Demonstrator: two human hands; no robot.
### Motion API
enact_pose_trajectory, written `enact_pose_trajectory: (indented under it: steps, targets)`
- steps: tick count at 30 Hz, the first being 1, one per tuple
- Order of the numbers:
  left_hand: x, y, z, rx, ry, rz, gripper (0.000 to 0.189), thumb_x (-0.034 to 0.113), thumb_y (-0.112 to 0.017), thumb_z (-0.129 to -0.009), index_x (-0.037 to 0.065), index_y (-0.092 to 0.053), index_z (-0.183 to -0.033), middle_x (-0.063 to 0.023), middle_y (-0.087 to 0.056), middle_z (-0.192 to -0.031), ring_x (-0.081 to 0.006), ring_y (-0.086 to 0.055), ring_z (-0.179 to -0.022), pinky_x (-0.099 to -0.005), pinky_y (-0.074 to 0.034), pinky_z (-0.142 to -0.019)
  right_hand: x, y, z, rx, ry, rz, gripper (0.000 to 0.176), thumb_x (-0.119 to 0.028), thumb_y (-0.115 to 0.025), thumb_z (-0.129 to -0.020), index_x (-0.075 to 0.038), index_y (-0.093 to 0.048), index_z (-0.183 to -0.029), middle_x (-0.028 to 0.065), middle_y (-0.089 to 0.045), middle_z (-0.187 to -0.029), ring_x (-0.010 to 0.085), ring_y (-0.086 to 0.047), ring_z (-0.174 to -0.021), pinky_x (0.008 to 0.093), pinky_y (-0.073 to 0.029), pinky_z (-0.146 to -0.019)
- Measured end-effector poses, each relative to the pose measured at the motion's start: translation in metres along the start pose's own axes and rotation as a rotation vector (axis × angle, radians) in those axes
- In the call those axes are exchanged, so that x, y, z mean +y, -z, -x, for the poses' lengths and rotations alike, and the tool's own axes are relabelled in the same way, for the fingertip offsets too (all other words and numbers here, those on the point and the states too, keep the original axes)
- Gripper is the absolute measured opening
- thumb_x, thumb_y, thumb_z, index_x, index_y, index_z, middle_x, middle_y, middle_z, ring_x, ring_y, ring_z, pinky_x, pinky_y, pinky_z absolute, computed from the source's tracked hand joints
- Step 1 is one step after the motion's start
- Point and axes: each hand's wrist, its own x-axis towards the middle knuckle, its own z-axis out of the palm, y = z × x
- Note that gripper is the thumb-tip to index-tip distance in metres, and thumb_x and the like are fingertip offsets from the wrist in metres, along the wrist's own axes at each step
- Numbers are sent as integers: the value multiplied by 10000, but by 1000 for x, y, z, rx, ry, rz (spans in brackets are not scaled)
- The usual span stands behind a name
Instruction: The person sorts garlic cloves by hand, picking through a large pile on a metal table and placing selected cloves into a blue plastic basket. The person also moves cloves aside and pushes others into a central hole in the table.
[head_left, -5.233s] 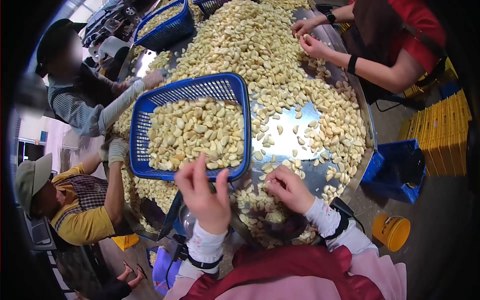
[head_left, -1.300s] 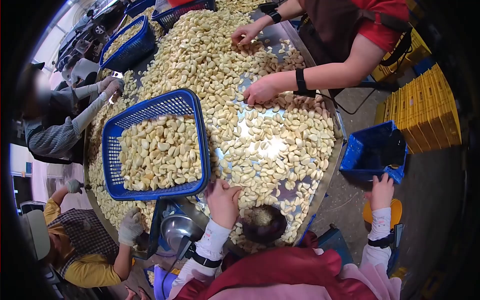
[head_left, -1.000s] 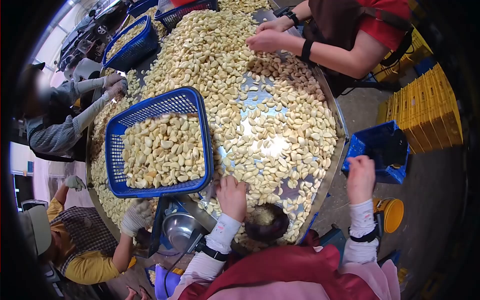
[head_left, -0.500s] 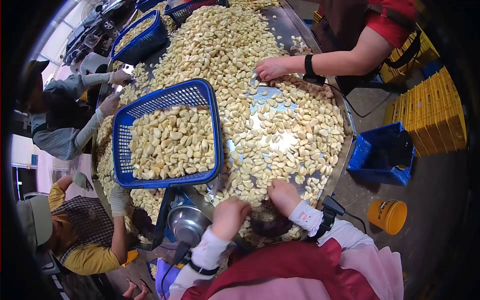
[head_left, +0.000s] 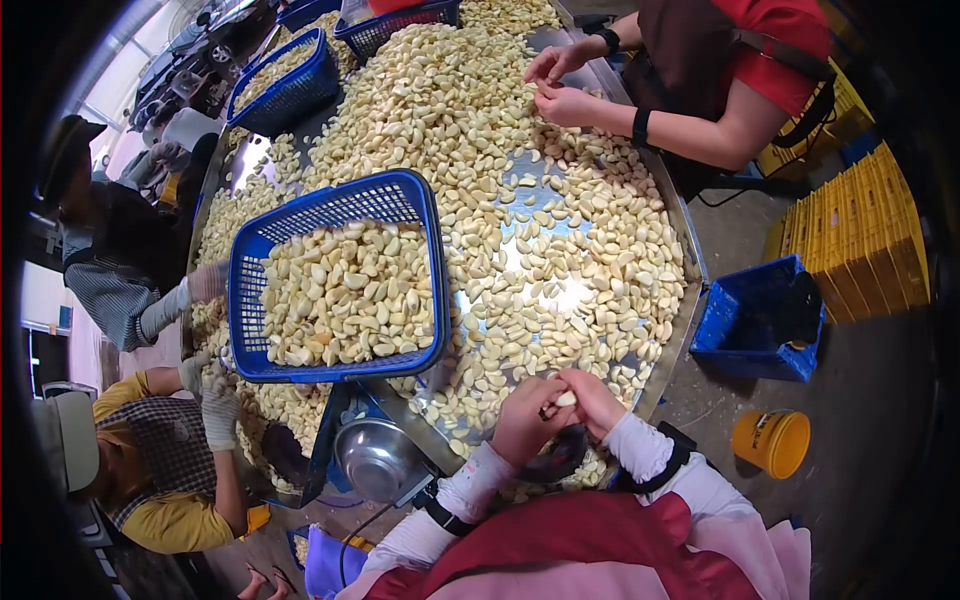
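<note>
Both my hands meet over the near edge of the heap of pale peeled garlic cloves. One white garlic clove shows between my fingertips. My right hand is closed on it from the right. My left hand is closed close against it, with a small dark thing at its fingers, too small to name. Below my hands is a dark round opening with cloves around it. Left of them, a blue basket of cloves stands on the metal table.
A metal bowl sits left of my left hand. Co-workers work opposite, at right and along the left side. More blue baskets stand at the far end. A blue crate, yellow bucket and stacked yellow crates are on the right.
My hands were apart, low over the cloves; now they are together with a clove between them. The red-shirted co-worker's hands have come together above the heap.
</note>
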Motion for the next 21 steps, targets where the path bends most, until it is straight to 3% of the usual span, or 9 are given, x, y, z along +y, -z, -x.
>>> enact_pose_trajectory:
  steps: [1, 3, 6, 11, 13, 15, 17, 19, 21]
  targets:
    - [-1, 5, -8, 2, -1, 0, 202, 78, -692, -817, 32, -688, -1014, -104, -595, -880, -289, -593, -829, -387, -494, -754, -5, -4, -1, -22, -64, -122, 178, -205, -537, -986, -51, -616, -944, 29, -617, -785, 97, -561, -592, 233, -475, -497]
    - [-10, 27, -29, 455, -67, -510, 188, 88, -665, -847, 46, -681, -1030, -135, -616, -961, -314, -627, -910, -397, -502, -785, -3, -4, -24, -113, 43, -166, 183, -196, -562, -975, -41, -634, -909, 26, -621, -756, 88, -539, -537, 237, -439, -439]
    - [-42, 39, -49, 474, 129, -747, 170, 72, -647, -860, 40, -682, -1023, -151, -619, -986, -331, -630, -879, -407, -498, -767, -11, -24, -40, -132, 194, 196, 231, -243, -599, -962, -38, -643, -865, 9, -612, -713, 78, -503, -482, 228, -421, -420]
    - [-9, 36, -44, 283, -2, -203, 181, 14, -640, -853, 17, -687, -1028, -151, -643, -889, -338, -632, -868, -393, -505, -784, -19, -32, -42, 29, 196, 159, 241, -272, -600, -957, -32, -624, -952, 6, -606, -757, 73, -534, -551, 233, -465, -461]
    - [-9, 29, -50, 429, 4, -155, 201, 13, -608, -881, 24, -683, -1067, -147, -642, -902, -335, -626, -910, -380, -504, -798, -32, -33, -41, 56, -20, -155, 202, -218, -564, -959, -26, -613, -1004, 12, -601, -774, 76, -538, -575, 233, -465, -461]
    - [-35, 28, -66, 546, 8, -244, 187, 19, -627, -869, 18, -682, -1047, -139, -644, -897, -321, -624, -900, -374, -502, -797, -28, -25, -63, -32, 48, -74, 180, -193, -527, -977, -41, -620, -1003, 10, -613, -779, 75, -543, -570, 223, -475, -494]
    - [-55, 30, -85, 658, 7, -331, 174, 25, -645, -857, 12, -681, -1027, -131, -646, -892, -307, -622, -890, -368, -500, -795, -32, -25, -76, -68, 213, 126, 202, -213, -540, -966, -48, -635, -1034, 4, -605, -773, 69, -546, -580, 214, -469, -496]
    - [-58, 37, -97, 445, -31, -655, 191, 27, -655, -835, 27, -684, -1024, -127, -646, -958, -320, -593, -919, -397, -487, -814, -48, -29, -86, 4, 264, 238, 185, -191, -563, -941, -70, -670, -1030, 35, -628, -769, 149, -579, -560, 268, -482, -510]
    - [-55, 37, -97, 351, -45, -668, 201, 35, -670, -810, 39, -685, -1011, -127, -635, -991, -326, -578, -913, -422, -480, -814, -67, -29, -91, 439, 701, 1088, 177, -147, -555, -913, -93, -708, -984, 87, -664, -802, 267, -626, -588, 396, -507, -563]
